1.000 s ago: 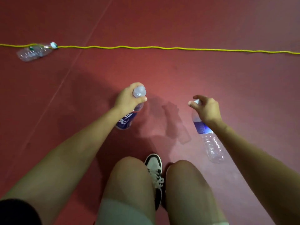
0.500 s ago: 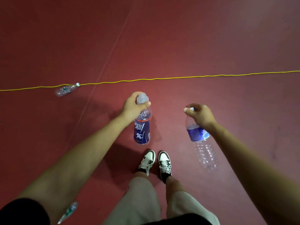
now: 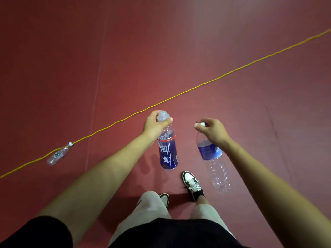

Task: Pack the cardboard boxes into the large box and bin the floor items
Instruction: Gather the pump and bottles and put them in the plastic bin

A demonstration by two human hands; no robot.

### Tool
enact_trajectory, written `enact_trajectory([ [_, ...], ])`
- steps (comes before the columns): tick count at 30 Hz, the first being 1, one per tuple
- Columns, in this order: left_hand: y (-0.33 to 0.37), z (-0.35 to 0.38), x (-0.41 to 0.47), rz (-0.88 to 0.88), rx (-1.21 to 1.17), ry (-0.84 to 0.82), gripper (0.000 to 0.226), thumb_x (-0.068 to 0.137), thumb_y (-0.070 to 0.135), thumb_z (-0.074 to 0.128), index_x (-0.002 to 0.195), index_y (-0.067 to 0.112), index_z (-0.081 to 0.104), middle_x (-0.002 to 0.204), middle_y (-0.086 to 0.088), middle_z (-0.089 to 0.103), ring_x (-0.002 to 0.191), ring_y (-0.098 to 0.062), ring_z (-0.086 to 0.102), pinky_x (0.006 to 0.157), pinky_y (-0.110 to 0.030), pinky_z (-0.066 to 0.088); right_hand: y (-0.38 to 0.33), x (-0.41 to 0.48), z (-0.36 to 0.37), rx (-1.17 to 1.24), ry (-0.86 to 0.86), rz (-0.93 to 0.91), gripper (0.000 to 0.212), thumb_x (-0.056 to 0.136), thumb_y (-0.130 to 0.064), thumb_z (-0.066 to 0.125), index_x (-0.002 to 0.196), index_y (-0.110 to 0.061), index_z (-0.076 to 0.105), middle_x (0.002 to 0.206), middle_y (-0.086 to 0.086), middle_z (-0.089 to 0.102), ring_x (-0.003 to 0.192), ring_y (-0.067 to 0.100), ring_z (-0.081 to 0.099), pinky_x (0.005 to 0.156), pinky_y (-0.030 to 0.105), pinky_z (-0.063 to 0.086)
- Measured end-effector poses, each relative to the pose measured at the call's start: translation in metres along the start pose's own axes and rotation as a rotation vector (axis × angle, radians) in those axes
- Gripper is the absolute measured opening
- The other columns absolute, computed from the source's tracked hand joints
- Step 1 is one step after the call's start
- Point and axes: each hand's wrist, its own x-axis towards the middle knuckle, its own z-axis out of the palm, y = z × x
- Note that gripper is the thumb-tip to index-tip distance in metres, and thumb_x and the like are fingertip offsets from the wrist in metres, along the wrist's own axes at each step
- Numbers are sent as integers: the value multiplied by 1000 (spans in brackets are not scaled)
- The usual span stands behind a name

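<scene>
Head view: pinching a blue sports bottle [image 3: 167,153] by its cap in the left grip [image 3: 155,124], a clear, empty-looking water bottle [image 3: 214,158] likewise in the right grip [image 3: 215,131], both above the red floor [image 3: 232,51]. Left, third bottle [image 3: 58,155] along yellow rope [image 3: 197,87]; open floor beyond.

The red floor [image 3: 232,51] was dimly, warmly lit, brightest at upper right and darkened toward the upper left corner. Soft shadows were cast left of the blue bottle [image 3: 168,154] and around the shoes [image 3: 192,184] at lower centre. Faint highlights were caught on the clear bottle [image 3: 217,176]. The yellow cord [image 3: 179,95] was bowed slightly by wide-angle distortion; the small bottle [image 3: 58,155] at left was blurred.
</scene>
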Motion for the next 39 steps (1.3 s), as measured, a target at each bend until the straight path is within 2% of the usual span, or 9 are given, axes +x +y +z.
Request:
enact_trajectory([
  [5,20,22,-40,88,82,-245,33,80,8,72,108,14,55,99,-5,60,87,-17,56,81,-29,49,13,-72,-13,88,192,91,32,86,-27,68,110,-5,68,115,7,68,103,16,61,79,18,36],
  [10,34,74,-79,122,150,-473,32,83,6,69,109,14,53,86,6,59,73,-3,56,61,-8,48,47,-152,-42,169,422,227,29,86,-28,68,105,-7,70,103,5,69,95,16,60,74,18,35],
  [12,35,99,-98,137,185,-550,33,83,6,69,110,13,52,85,7,58,72,-1,55,59,-6,48,66,-188,-51,205,498,291,29,86,-29,68,105,-8,70,92,2,66,90,13,58,70,16,34],
  [16,29,155,-145,169,284,-725,36,83,7,69,116,8,52,91,3,60,73,-2,57,55,-6,48,109,-261,-64,288,649,409,26,86,-27,68,101,-7,71,85,0,64,84,13,57,66,19,38],
  [19,19,196,-190,211,369,-846,42,83,9,69,120,4,52,102,-3,60,78,-6,58,59,-9,49,139,-319,-70,352,754,497,23,86,-27,68,98,-8,71,82,2,63,78,14,55,57,7,38],
  [23,-4,247,-259,259,471,-1008,42,82,9,71,119,5,53,103,-6,58,90,-15,56,71,-16,49,178,-402,-66,448,883,595,15,85,-27,69,91,-14,69,78,3,63,64,14,53,62,22,42],
  [33,-80,338,-443,372,641,-1265,42,82,11,70,120,3,52,97,0,57,74,-3,53,55,-7,46,257,-599,-37,581,1159,791,20,85,-27,70,94,-9,70,77,1,62,73,15,55,67,24,41],
  [36,-98,356,-485,396,679,-1355,43,82,12,71,119,4,52,99,-2,58,79,-8,55,59,-10,46,271,-636,-28,621,1225,837,22,84,-27,71,96,-9,70,73,0,60,67,13,52,65,23,40],
  [39,-119,380,-535,428,725,-1459,43,81,13,72,118,4,53,100,-3,59,86,-14,56,68,-17,49,289,-682,-22,650,1307,890,22,84,-26,71,96,-8,70,68,-6,56,58,3,50,54,10,38],
])
